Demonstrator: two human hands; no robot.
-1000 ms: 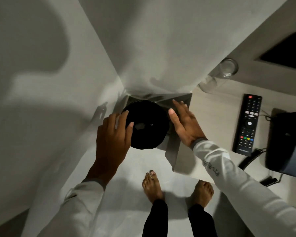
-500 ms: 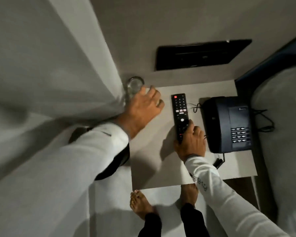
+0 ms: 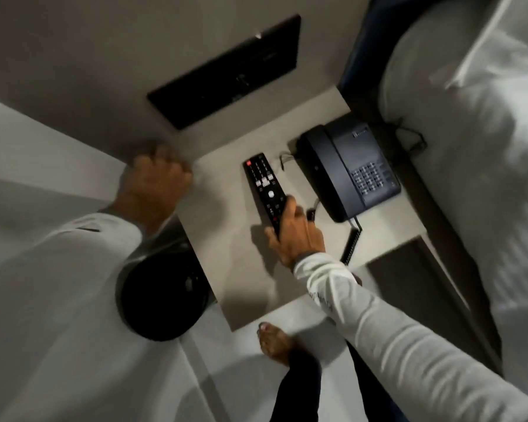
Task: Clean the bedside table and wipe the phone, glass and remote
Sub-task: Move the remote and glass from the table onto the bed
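The pale bedside table (image 3: 226, 248) carries a black remote (image 3: 262, 184) and a black corded phone (image 3: 348, 172) to its right. My right hand (image 3: 296, 236) grips the near end of the remote, thumb on its right edge. My left hand (image 3: 156, 184) is blurred at the table's back left corner with its fingers curled. Only a faint grey smear of the glass (image 3: 150, 146) shows above the knuckles, which seem closed around it.
A black round bin (image 3: 159, 303) stands on the floor left of the table, under my left sleeve. A black panel (image 3: 226, 74) is set in the wall behind. The bed with white linen (image 3: 485, 178) lies right. My bare foot (image 3: 275, 342) is at the table's front.
My left hand has curled shut at the back left corner where the glass stood. My right hand keeps its grip on the remote, which now lies slanted. The view has tilted.
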